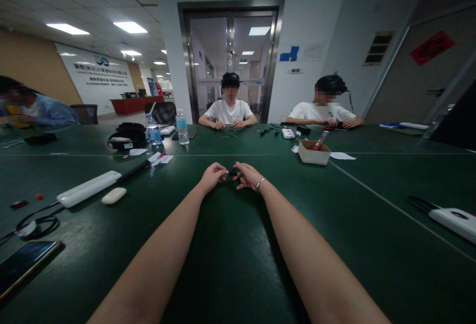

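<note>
Both arms reach forward over the dark green table [238, 244]. A small black object with a silver end [232, 171] bridges the gap between my hands, too small for its kind to be told. My left hand [213, 177] pinches the silver end between thumb and fingers. On the black part, the thumb and index finger of my right hand [248, 174] are closed, while its lower fingers curl loosely. A bracelet [261, 184] circles my right wrist.
Left lie a phone [28, 264], white earbud-like case [114, 195], white elongated device [89, 188] and cables. Two bottles [182, 128] stand farther back. A small box [314, 153] is right, with another white device [455, 220]. Several people sit around the table.
</note>
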{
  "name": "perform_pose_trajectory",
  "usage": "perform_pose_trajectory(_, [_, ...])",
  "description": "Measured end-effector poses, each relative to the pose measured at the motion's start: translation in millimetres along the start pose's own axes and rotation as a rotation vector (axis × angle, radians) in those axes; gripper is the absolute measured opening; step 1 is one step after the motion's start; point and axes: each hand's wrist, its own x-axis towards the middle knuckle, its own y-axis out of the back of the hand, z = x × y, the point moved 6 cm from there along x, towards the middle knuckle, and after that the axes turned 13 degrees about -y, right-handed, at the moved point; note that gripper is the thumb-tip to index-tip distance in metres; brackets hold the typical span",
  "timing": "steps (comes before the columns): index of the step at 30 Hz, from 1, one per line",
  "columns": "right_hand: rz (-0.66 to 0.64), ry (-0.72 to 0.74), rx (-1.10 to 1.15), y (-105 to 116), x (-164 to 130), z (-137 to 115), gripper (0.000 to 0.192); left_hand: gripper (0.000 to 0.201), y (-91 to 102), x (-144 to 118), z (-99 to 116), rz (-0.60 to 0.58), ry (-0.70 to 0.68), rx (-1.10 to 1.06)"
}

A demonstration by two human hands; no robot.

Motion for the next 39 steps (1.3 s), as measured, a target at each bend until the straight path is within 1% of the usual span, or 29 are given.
perform_pose_trajectory(3, [-0.059,0.025,-0.011,-2.7,-2.8,-2.1,0.015,0.012,0.0,0.2,-0.1,0.004,0.003,0.002])
perform_pose_trajectory(5, [-0.101,0.058,0.024,-2.8,-5.9,-4.4,0.026,0.011,0.0,0.3,-0.7,0.012,0.013,0.002])
perform_pose_trajectory(7, [-0.101,0.052,0.064,-1.3,-6.7,-4.6,0.033,0.01,-0.3,0.3,-0.8,0.014,0.018,0.003])
perform_pose_trajectory(10, [-0.064,-0.008,0.063,-0.8,-3.3,-1.3,0.021,0.01,-0.4,-0.1,0.1,0.011,0.01,0.011])
perform_pose_trajectory(12, [-0.05,-0.034,0.021,-1.7,-1.0,0.4,0.018,0.01,-0.1,-0.3,0.6,0.009,0.004,0.013])
perform_pose_trajectory(15, [-0.073,-0.021,-0.01,-2.2,-1.5,0.5,0.013,0.01,0.8,-0.6,0.4,0.015,0.003,0.01])
perform_pose_trajectory(16, [-0.095,0.004,0.007,-2.0,-2.8,-0.6,0.019,0.009,1.3,-0.6,0.1,0.022,0.006,0.01])
perform_pose_trajectory(18, [-0.133,0.049,0.067,-0.9,-5.4,-2.6,0.038,0.009,1.6,-0.4,-0.7,0.034,0.012,0.011])
perform_pose_trajectory(19, [-0.135,0.055,0.094,0.0,-5.9,-2.8,0.043,0.01,1.5,-0.2,-1.1,0.038,0.014,0.012])
perform_pose_trajectory(20, [-0.128,0.048,0.11,0.8,-5.7,-2.2,0.043,0.01,1.3,0.0,-1.5,0.039,0.015,0.013])
perform_pose_trajectory(23, [-0.093,-0.013,0.081,0.5,-2.4,1.3,0.023,0.011,0.6,0.5,-1.7,0.038,0.01,0.015])
perform_pose_trajectory(26, [-0.094,-0.028,0.025,-1.3,-1.0,1.8,0.016,0.01,0.7,0.6,-1.4,0.039,0.005,0.016])
perform_pose_trajectory(27, [-0.105,-0.013,0.023,-1.6,-1.7,0.9,0.017,0.009,1.1,0.6,-1.5,0.044,0.008,0.017])
perform_pose_trajectory(30, [-0.133,0.039,0.066,-1.3,-5.1,-2.1,0.038,0.009,2.6,0.5,-2.1,0.063,0.017,0.021])
perform_pose_trajectory(31, [-0.127,0.042,0.081,-0.8,-5.6,-2.3,0.04,0.009,2.9,0.4,-2.1,0.065,0.017,0.023])
perform_pose_trajectory(32, [-0.116,0.035,0.088,-0.4,-5.5,-1.8,0.036,0.009,2.8,0.4,-2.0,0.063,0.014,0.026])
perform_pose_trajectory(35, [-0.094,-0.01,0.076,-1.3,-2.7,0.9,0.014,0.01,2.5,-0.1,-1.1,0.055,0.008,0.031])
perform_pose_trajectory(37, [-0.095,-0.033,0.057,-1.9,-0.9,2.3,0.012,0.009,2.2,-0.8,-0.2,0.05,0.006,0.033])
perform_pose_trajectory(39, [-0.117,-0.025,0.047,-2.1,-1.0,2.1,0.012,0.009,1.9,-1.2,0.6,0.043,0.001,0.035])
